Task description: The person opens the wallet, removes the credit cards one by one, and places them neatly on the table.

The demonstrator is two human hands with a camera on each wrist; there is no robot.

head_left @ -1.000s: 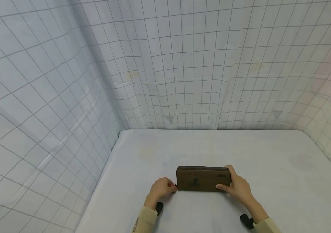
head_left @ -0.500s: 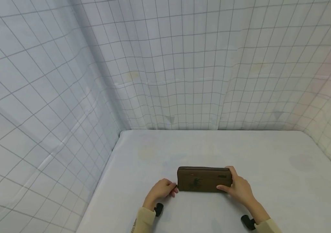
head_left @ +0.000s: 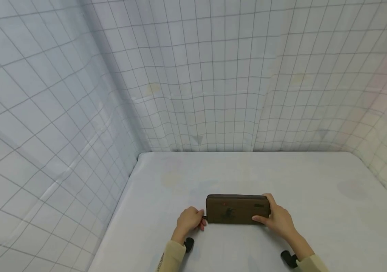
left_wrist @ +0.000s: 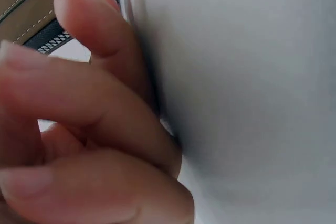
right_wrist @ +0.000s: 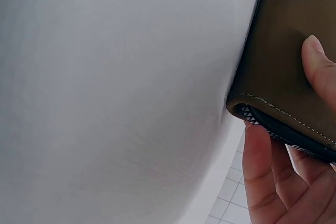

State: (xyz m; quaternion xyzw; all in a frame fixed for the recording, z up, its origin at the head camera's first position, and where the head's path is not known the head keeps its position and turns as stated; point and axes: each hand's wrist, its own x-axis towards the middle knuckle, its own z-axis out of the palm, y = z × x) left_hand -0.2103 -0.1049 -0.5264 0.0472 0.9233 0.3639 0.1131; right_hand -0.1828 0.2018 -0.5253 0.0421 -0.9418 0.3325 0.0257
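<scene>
A brown zip-around wallet [head_left: 237,210] stands on its long edge on the white table, its zipper running along the top. My right hand [head_left: 280,221] grips its right end, with the thumb on the front face and fingers around the end. In the right wrist view, stitching and zipper teeth show on the wallet [right_wrist: 283,66]. At the lower left end, my left hand [head_left: 190,220] pinches a small dark zipper pull [head_left: 205,217]. The left wrist view has the curled fingers [left_wrist: 79,93] close up beside the wallet's zipper edge [left_wrist: 52,36]; the pull is hidden there.
The white table [head_left: 248,170] extends around the wallet. White cloth walls with a grid pattern [head_left: 207,75] rise at the back and both sides. Each wrist wears a small black camera [head_left: 189,245].
My left hand's fingers and wrist have shifted slightly at the wallet's left end, the lower fingers now hanging further down. The right hand and the wallet look nearly unmoved.
</scene>
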